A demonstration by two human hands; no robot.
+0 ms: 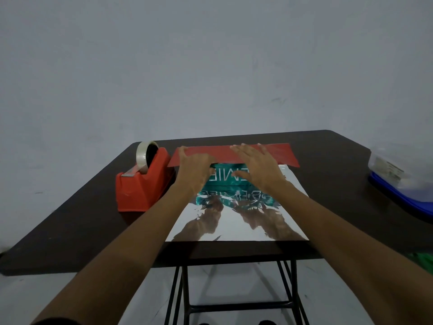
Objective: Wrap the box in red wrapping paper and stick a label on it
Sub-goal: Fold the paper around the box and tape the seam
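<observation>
The wrapping paper [236, 221] lies silver side up on the dark table [82, 207]. Its far edge is folded toward me, showing a red flap [222, 153]. A teal box [223, 178] with white lettering sits on the silver side, its far part under the red flap. My left hand [194, 167] rests on the flap's left part, fingers reaching its left end. My right hand [256, 165] lies flat on the flap's right part with fingers spread. Both hands hide much of the box.
A red tape dispenser [143, 184] with a clear tape roll [144, 156] stands just left of the paper. A clear container on a blue lid [396, 181] sits at the table's right edge. The table's black folding legs show below.
</observation>
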